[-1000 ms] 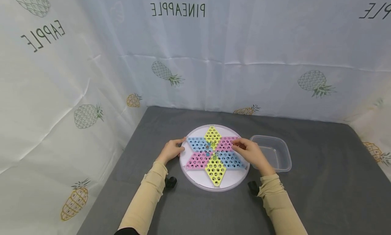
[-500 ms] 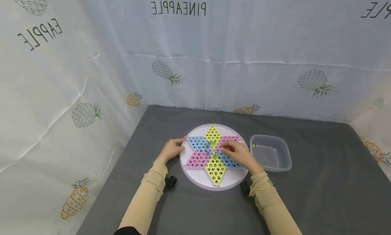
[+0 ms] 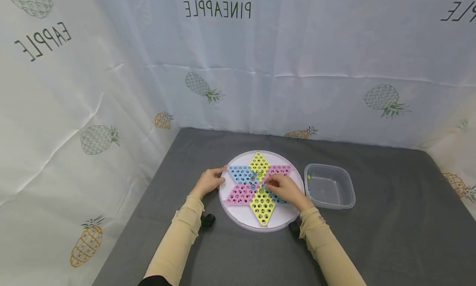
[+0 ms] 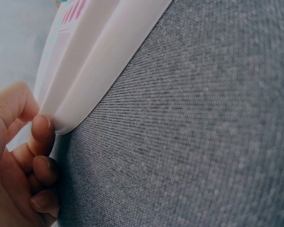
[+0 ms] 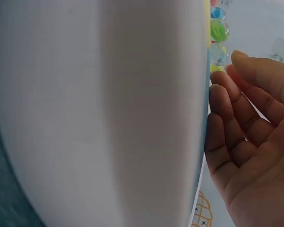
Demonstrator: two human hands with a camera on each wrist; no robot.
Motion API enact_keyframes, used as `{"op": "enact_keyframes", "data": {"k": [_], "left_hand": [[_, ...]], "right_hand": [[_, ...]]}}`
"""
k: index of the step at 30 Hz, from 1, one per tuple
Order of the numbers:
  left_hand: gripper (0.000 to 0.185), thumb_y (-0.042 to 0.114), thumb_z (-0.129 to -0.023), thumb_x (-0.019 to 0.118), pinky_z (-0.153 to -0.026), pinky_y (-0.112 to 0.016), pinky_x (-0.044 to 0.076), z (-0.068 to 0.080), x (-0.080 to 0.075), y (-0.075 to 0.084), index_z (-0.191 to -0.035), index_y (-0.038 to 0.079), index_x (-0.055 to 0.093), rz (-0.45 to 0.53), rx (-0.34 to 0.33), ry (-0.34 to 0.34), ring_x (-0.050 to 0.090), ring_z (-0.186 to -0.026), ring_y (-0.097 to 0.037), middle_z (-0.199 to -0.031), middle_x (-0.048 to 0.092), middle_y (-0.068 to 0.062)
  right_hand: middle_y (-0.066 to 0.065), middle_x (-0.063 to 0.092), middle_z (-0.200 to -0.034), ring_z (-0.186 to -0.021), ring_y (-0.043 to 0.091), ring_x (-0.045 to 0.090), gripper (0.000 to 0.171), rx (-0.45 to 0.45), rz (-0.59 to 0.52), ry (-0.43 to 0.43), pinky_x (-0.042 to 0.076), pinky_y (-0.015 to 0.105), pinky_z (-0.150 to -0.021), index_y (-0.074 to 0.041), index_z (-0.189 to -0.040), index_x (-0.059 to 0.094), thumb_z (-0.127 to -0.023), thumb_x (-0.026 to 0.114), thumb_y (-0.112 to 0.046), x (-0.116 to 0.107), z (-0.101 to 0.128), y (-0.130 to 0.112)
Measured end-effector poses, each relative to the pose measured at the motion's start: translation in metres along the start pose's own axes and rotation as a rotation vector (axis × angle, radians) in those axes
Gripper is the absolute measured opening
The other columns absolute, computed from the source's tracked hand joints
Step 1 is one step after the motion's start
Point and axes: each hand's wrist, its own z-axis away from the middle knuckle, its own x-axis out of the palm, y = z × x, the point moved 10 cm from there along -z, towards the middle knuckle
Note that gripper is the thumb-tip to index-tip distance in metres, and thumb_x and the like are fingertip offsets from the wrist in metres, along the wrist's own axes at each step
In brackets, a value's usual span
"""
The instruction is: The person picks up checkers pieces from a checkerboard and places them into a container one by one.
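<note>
Round white board (image 3: 238,215) with pastel star: left hand (image 3: 209,182) grips rim, right hand (image 3: 285,189) relaxed above marbles (image 3: 257,182).

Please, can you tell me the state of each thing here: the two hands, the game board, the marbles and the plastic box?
left hand: fingers curled on the board's left rim, holding it.
right hand: over the board's centre, fingertips at the marbles; a grip cannot be told.
round board: flat on the grey table, most holes empty.
marbles: a few sit in holes near the centre.
clear plastic box: open, no lid, one yellow-green marble inside.
</note>
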Motion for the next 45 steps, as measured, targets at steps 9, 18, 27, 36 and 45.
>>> {"op": "enact_keyframes", "data": {"k": [9, 18, 27, 36, 45], "left_hand": [[0.054, 0.019, -0.082, 0.061, -0.052, -0.025, 0.035, 0.0, 0.001, -0.001, -0.135, 0.024, 0.051, 0.014, -0.01, -0.01, 0.044, -0.05, -0.013, -0.055, 0.047, 0.0], [0.054, 0.016, -0.082, 0.06, -0.05, -0.024, 0.035, -0.001, 0.001, 0.003, -0.135, 0.024, 0.051, 0.012, 0.05, -0.006, 0.041, -0.047, -0.01, -0.051, 0.048, 0.002], [0.053, 0.016, -0.083, 0.059, -0.049, -0.024, 0.035, -0.001, 0.001, 0.003, -0.135, 0.024, 0.051, 0.016, 0.052, -0.001, 0.041, -0.045, -0.011, -0.05, 0.048, 0.0], [0.053, 0.017, -0.083, 0.06, -0.05, -0.024, 0.035, 0.0, 0.0, 0.002, -0.135, 0.024, 0.051, 0.016, 0.035, 0.002, 0.042, -0.046, -0.011, -0.051, 0.047, 0.001], [0.053, 0.017, -0.083, 0.059, -0.051, -0.024, 0.035, -0.001, 0.0, 0.002, -0.135, 0.025, 0.051, 0.01, 0.036, 0.002, 0.041, -0.047, -0.011, -0.051, 0.047, 0.001]], "right_hand": [[0.0, 0.064, -0.086, -0.075, 0.008, 0.053, 0.02, -0.021, 0.031, -0.041, 0.045, 0.024, -0.069, -0.01, -0.103, 0.069, -0.087, 0.063, -0.018, 0.006, -0.004, 0.001], [0.0, 0.065, -0.088, -0.076, 0.008, 0.053, 0.021, -0.042, 0.047, -0.053, 0.045, 0.026, -0.07, -0.01, -0.105, 0.07, -0.088, 0.062, -0.019, 0.007, -0.004, -0.001], [-0.001, 0.063, -0.084, -0.073, 0.008, 0.053, 0.016, -0.02, 0.059, -0.044, 0.045, 0.026, -0.069, -0.011, -0.097, 0.069, -0.087, 0.063, -0.022, 0.009, -0.006, 0.002], [-0.001, 0.064, -0.083, -0.073, 0.008, 0.054, 0.016, 0.003, 0.044, -0.037, 0.045, 0.027, -0.07, -0.012, -0.095, 0.069, -0.086, 0.065, -0.025, 0.007, -0.004, 0.002], [-0.002, 0.065, -0.087, -0.077, 0.01, 0.056, 0.018, 0.072, -0.009, -0.014, 0.046, 0.027, -0.073, -0.016, -0.098, 0.069, -0.085, 0.066, -0.028, 0.003, -0.002, 0.011]]}}
